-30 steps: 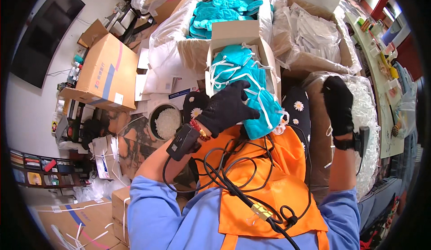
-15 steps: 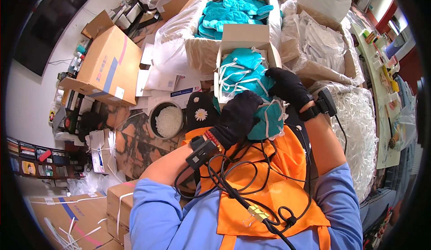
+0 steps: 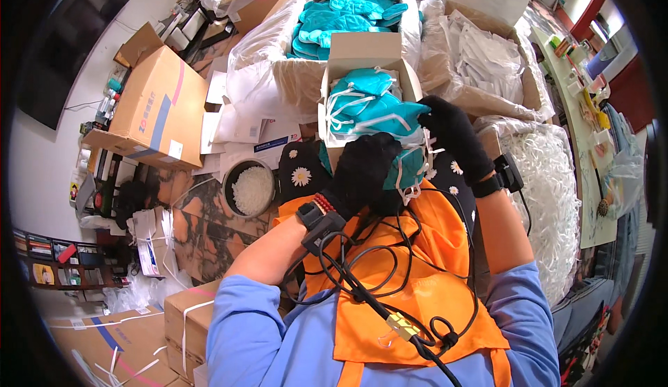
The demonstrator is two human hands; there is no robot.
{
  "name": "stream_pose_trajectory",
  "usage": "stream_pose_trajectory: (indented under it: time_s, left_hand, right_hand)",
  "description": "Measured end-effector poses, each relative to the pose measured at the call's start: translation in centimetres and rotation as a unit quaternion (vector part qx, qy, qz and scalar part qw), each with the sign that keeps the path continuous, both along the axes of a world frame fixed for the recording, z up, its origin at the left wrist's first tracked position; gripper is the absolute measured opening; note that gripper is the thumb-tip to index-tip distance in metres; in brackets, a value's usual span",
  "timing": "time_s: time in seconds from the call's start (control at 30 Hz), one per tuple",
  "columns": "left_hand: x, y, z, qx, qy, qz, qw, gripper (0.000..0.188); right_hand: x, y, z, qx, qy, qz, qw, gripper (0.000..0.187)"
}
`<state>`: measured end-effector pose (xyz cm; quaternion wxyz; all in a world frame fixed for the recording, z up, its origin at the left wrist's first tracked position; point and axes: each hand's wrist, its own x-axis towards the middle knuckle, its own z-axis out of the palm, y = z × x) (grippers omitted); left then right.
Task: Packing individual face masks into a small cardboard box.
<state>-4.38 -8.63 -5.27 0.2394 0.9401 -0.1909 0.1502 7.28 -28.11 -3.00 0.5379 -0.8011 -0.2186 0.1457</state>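
A small open carton (image 3: pixel 364 47) with its flap raised stands in front of me, holding several teal face masks (image 3: pixel 369 84) with white straps. My right hand (image 3: pixel 456 136), in a black glove, pinches the right tip of the top teal mask (image 3: pixel 390 119) at the carton's right side. My left hand (image 3: pixel 365 171), also gloved in black, is closed at the carton's near edge. It grips another teal mask (image 3: pixel 409 168), whose straps hang over my lap; the fingers are partly hidden.
Behind the carton, a plastic-lined box (image 3: pixel 271 81) is heaped with teal masks. At right stand a box of flat white packets (image 3: pixel 487 57) and a bag of white straps (image 3: pixel 539 192). A bowl of white bits (image 3: pixel 252 189) sits left. Black cables (image 3: pixel 355 283) cross my orange apron.
My right hand has shifted right relative to the carton, drawing the tip of a mask outward. The mask by my left hand is now more covered by that hand. The view has shifted slightly.
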Motion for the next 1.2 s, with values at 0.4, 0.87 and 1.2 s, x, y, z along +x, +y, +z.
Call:
stream_pose_trajectory:
  time_s: [0.4, 0.87, 1.2]
  left_hand:
    - [0.3, -0.3, 1.2, 0.091, -0.147, 0.026, 0.985, 0.070]
    - [1.4, -0.8, -0.4, -0.002, -0.040, -0.040, 0.998, 0.035]
    - [1.1, -0.6, -1.2, -0.001, -0.061, -0.019, 0.998, 0.034]
  right_hand:
    - [-6.3, -0.4, -2.0, -0.074, -0.187, 0.003, 0.979, 0.030]
    - [-1.4, -10.7, -11.7, -0.068, -0.103, -0.145, 0.982, 0.026]
    - [-1.2, -22.5, 1.4, 0.107, -0.143, -0.363, 0.914, 0.016]
